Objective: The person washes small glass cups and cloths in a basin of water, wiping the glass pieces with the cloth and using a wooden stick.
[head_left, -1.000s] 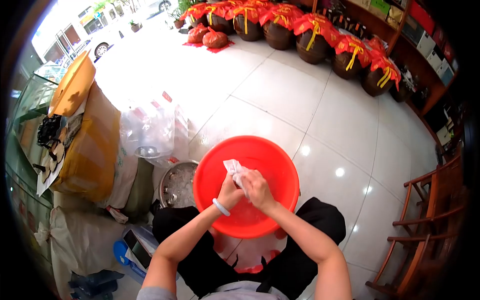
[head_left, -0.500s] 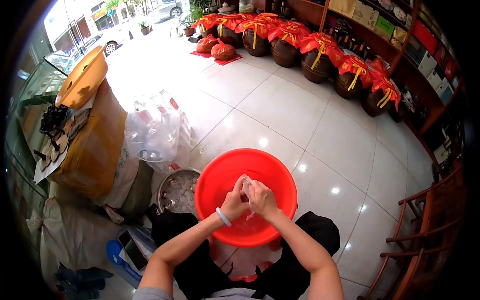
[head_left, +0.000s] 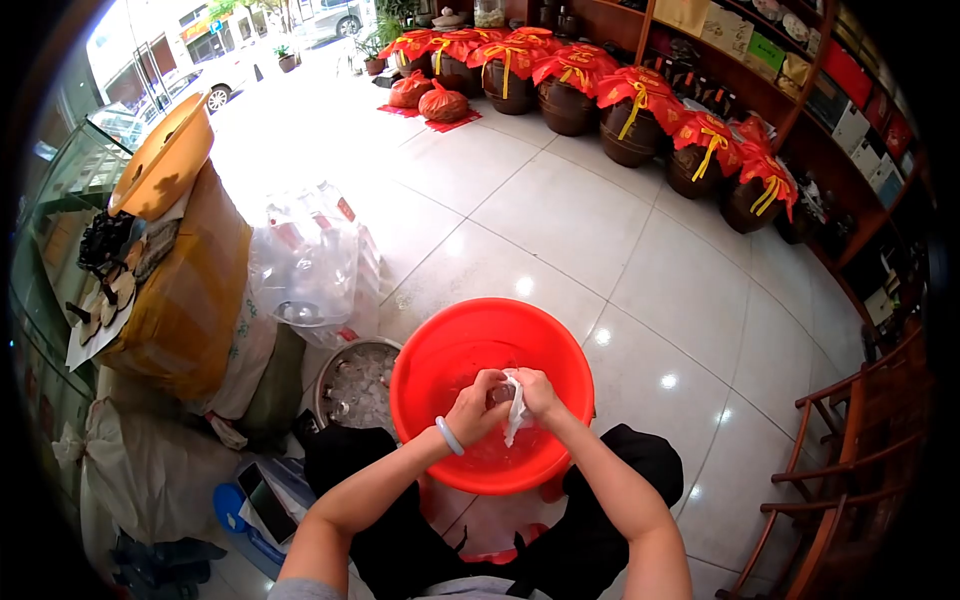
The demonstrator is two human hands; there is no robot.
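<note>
Over a red plastic basin point(head_left: 430, 345) my two hands work close together. My left hand point(head_left: 474, 408), with a pale bangle at the wrist, curls its fingers round a small clear piece that looks like a little cup; the fingers partly cover it. A wet white cloth point(head_left: 515, 420) hangs from my right hand point(head_left: 541, 394), pinched against that clear piece. Shallow water shows in the bottom of the basin. Left of it, touching or nearly so, stands a round metal bowl point(head_left: 322, 385) filled with several small clear pieces point(head_left: 362, 385).
Clear plastic bags point(head_left: 310, 260) lie beyond the metal bowl. Left are a taped carton point(head_left: 190, 290) with an orange basin point(head_left: 165, 160) on top, a white sack point(head_left: 150, 460) and a phone point(head_left: 266, 503). Dark jars point(head_left: 630, 130) with red covers line the shelves; a wooden chair point(head_left: 850, 450) stands right.
The white cloth has turned and now hangs wider below my right fingers. Both hands have shifted slightly right and down, and the left fingers have spread round the clear piece.
</note>
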